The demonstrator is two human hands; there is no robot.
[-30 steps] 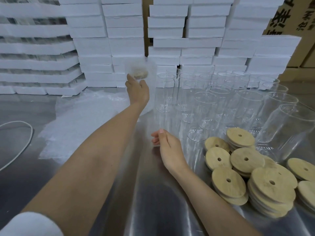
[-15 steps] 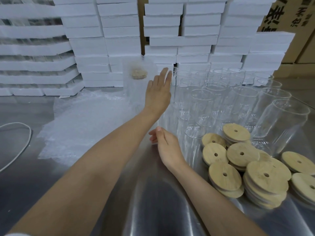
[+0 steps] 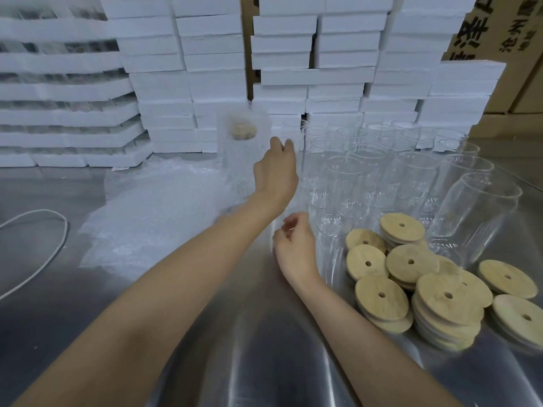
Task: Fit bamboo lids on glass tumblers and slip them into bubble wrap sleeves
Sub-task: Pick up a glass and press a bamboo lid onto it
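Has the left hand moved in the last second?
Yes: the left hand went rightward, off the bubble-wrapped lidded glass tumbler toward the clear empty glass tumblers.

White foam boxes [image 3: 211, 69] stand stacked along the back — uneven columns. Brown cardboard cartons [image 3: 493, 24] with dark print show behind them at right. A white cable [image 3: 65, 230] loops over the shiny metal surface [image 3: 264, 362].
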